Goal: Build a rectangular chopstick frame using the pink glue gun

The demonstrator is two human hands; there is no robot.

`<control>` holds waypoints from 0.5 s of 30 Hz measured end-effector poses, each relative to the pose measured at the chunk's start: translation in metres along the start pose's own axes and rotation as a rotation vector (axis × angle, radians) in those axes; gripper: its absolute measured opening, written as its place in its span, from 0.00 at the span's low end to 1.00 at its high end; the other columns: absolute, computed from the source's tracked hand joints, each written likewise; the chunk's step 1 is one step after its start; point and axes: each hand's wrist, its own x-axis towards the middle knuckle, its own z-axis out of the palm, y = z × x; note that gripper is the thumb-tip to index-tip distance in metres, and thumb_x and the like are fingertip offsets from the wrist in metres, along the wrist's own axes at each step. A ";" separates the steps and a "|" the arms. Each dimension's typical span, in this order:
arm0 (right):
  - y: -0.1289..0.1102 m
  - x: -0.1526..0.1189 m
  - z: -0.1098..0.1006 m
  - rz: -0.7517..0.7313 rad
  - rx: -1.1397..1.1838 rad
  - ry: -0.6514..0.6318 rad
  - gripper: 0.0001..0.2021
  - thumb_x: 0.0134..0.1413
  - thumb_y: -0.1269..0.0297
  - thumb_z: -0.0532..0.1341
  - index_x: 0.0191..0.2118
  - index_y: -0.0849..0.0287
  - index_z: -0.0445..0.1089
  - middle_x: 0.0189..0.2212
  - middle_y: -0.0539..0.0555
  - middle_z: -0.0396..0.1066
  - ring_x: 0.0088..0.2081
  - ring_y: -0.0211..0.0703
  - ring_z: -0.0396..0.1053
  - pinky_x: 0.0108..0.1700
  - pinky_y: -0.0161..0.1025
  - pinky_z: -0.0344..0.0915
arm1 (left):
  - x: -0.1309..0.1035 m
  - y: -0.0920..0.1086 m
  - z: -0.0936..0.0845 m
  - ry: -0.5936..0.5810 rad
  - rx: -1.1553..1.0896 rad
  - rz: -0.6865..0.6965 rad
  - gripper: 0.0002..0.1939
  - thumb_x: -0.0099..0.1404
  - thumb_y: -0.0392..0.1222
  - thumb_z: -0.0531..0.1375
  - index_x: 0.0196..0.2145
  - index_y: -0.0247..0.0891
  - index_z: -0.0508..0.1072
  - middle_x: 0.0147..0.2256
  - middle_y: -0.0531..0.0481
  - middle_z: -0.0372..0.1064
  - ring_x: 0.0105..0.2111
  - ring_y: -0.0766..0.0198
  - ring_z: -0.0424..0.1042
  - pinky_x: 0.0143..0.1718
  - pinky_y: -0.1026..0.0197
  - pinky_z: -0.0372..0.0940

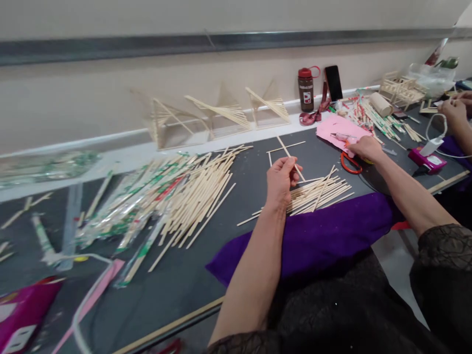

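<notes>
My left hand (280, 181) is closed in a pinch on a thin wooden stick (283, 146), which slants over a few sticks laid out as a frame (289, 146) on the dark table. Just below the fingers lies a loose pile of bare sticks (324, 193). Farther right, my right hand (366, 148) reaches over a pink sheet (334, 129), its fingers closed around a small clear and orange glue gun (342, 136). Beside that hand rest scissors with red-orange handles (351, 164). The palm hides part of the glue gun.
Several stick structures (230, 115) stand along the wall. Left are a big stick pile (206, 196) and wrapped chopsticks (136, 196). A bottle (306, 91) and phone (333, 83) stand behind. Purple cloth (332, 228) covers the near edge. Another person's hands (455, 110) work at right, near a purple power block (427, 161).
</notes>
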 end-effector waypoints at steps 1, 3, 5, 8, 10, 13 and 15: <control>0.000 0.001 0.001 0.029 0.066 0.031 0.13 0.47 0.57 0.66 0.21 0.62 0.72 0.19 0.62 0.72 0.31 0.53 0.74 0.34 0.42 0.66 | 0.000 0.000 0.000 -0.003 0.008 -0.007 0.12 0.54 0.46 0.68 0.29 0.36 0.72 0.20 0.55 0.71 0.14 0.75 0.60 0.13 0.71 0.48; 0.001 0.000 0.002 0.083 0.176 0.093 0.13 0.50 0.58 0.61 0.22 0.62 0.72 0.18 0.59 0.71 0.26 0.48 0.71 0.30 0.40 0.65 | -0.001 0.000 0.000 -0.006 0.016 -0.018 0.12 0.55 0.46 0.68 0.29 0.36 0.72 0.21 0.54 0.71 0.15 0.75 0.60 0.13 0.71 0.48; 0.000 -0.003 0.002 0.069 0.262 0.170 0.12 0.53 0.59 0.58 0.28 0.62 0.73 0.21 0.56 0.71 0.25 0.44 0.69 0.29 0.38 0.65 | -0.002 0.001 0.000 -0.018 0.017 -0.031 0.12 0.54 0.45 0.67 0.28 0.36 0.71 0.23 0.52 0.73 0.15 0.75 0.61 0.14 0.71 0.49; -0.008 -0.012 -0.002 -0.044 0.523 0.379 0.10 0.50 0.61 0.58 0.37 0.59 0.70 0.25 0.51 0.70 0.27 0.40 0.68 0.30 0.36 0.65 | -0.004 0.004 0.001 -0.044 0.021 -0.046 0.11 0.52 0.44 0.66 0.31 0.36 0.71 0.23 0.52 0.74 0.15 0.75 0.60 0.14 0.70 0.48; -0.018 -0.021 -0.004 -0.151 0.742 0.431 0.09 0.47 0.61 0.59 0.36 0.57 0.67 0.25 0.48 0.67 0.26 0.37 0.65 0.29 0.35 0.64 | -0.006 0.006 0.003 -0.079 0.039 -0.051 0.15 0.51 0.42 0.65 0.38 0.36 0.72 0.22 0.53 0.73 0.14 0.74 0.57 0.14 0.69 0.47; -0.038 -0.040 -0.004 -0.257 0.978 0.270 0.07 0.42 0.62 0.61 0.29 0.55 0.62 0.21 0.45 0.61 0.21 0.33 0.58 0.24 0.32 0.58 | -0.011 0.008 0.006 -0.139 0.088 -0.066 0.20 0.49 0.40 0.62 0.42 0.37 0.73 0.20 0.54 0.72 0.14 0.72 0.56 0.16 0.69 0.48; -0.049 -0.054 -0.001 -0.295 1.083 0.084 0.10 0.37 0.62 0.63 0.28 0.55 0.60 0.21 0.44 0.62 0.20 0.32 0.59 0.23 0.32 0.58 | -0.014 0.009 0.009 -0.146 0.113 -0.074 0.14 0.48 0.39 0.60 0.36 0.37 0.73 0.19 0.54 0.71 0.17 0.71 0.59 0.19 0.69 0.52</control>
